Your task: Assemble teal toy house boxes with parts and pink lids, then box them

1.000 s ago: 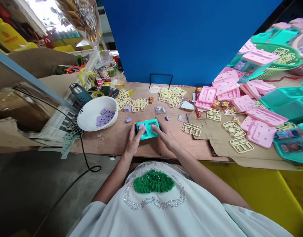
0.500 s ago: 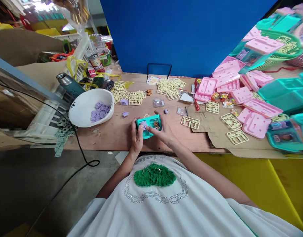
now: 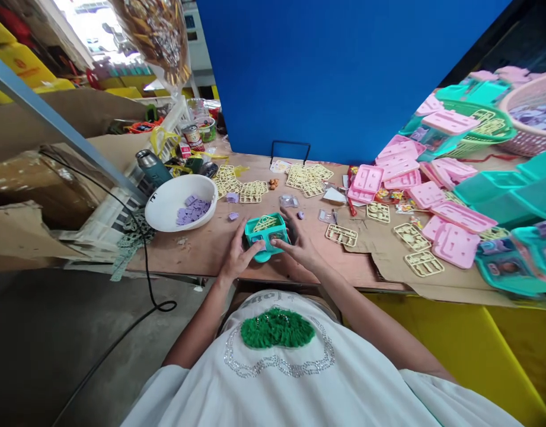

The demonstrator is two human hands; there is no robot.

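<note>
A small teal plastic case (image 3: 266,234) stands tilted on the wooden table (image 3: 201,252) just in front of me, with a cream parts frame showing inside its open top. My left hand (image 3: 237,256) grips its left side with the thumb on the front. My right hand (image 3: 299,243) holds its right side, fingers wrapped round the edge. A white bowl (image 3: 180,201) with several purple pieces sits to the left.
Cream parts frames (image 3: 309,174) lie at the back middle, and loose ones (image 3: 341,235) to the right. Pink trays (image 3: 450,244) and teal cases (image 3: 504,184) pile up on the right on cardboard. A blue board (image 3: 344,77) stands behind. A black cable (image 3: 143,267) hangs off the left edge.
The teal case has been tipped up from lying flat, so its open top with the cream frame now faces me. Both hands have shifted to its sides.
</note>
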